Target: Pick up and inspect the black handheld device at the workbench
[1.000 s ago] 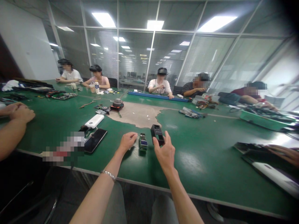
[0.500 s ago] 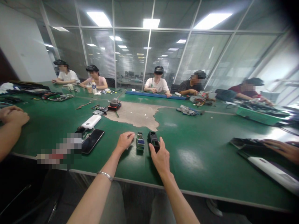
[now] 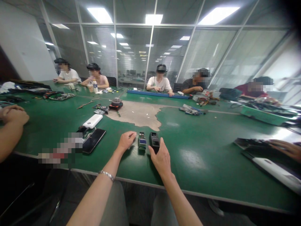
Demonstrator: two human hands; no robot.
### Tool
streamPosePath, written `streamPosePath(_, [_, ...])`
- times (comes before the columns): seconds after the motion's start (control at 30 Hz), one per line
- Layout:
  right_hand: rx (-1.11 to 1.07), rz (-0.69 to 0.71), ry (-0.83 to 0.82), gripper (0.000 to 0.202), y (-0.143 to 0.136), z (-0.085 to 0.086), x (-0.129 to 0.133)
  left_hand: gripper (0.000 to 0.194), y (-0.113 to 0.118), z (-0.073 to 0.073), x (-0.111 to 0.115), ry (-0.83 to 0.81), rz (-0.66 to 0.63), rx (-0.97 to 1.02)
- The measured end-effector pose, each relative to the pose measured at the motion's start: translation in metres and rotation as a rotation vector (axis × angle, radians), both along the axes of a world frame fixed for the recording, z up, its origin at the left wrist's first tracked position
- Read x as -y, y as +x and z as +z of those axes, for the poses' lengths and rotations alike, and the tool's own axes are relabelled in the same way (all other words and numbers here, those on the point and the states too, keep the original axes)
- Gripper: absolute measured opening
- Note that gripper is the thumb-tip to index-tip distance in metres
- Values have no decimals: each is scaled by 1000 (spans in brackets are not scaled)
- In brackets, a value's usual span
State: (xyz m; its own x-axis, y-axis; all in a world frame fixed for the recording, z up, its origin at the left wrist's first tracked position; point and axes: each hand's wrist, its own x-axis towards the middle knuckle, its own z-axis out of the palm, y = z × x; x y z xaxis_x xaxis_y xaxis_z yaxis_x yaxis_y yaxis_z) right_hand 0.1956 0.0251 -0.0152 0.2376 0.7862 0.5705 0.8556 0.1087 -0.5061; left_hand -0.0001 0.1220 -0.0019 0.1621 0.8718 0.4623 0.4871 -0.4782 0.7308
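Note:
A narrow green circuit board with a blue screen lies on the table in front of me. To its left rests my left hand, fingers curled together and apart from the board; whatever they may hold is hidden. Right of the board is a long black plastic casing with square openings. My right hand is at the casing's near right side, thumb and fingers spread, not wrapped round it. Whether the fingers touch its far side cannot be seen.
Left of my hands lie a black phone and a white power bank. Beyond is a bare brown patch on the green table. A green basket stands at right. Co-workers' hands rest at left; others sit opposite.
The thumb of my right hand has come away from the black casing, and the hand has opened. My left hand stays beside the board. The view has tilted slightly.

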Motion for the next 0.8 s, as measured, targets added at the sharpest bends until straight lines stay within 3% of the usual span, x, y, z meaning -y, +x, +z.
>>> streamPosePath(0.3, [65, 25, 34, 65, -3, 3, 9, 46, -2, -1, 0, -73, 8, 63])
streamPosePath(0.53, [87, -73, -107, 73, -6, 6, 7, 50, -3, -4, -3, -108, 10, 142])
streamPosePath(0.8, [126, -134, -186, 62, -10, 9, 7, 44, -5, -4, -5, -120, 5, 185])
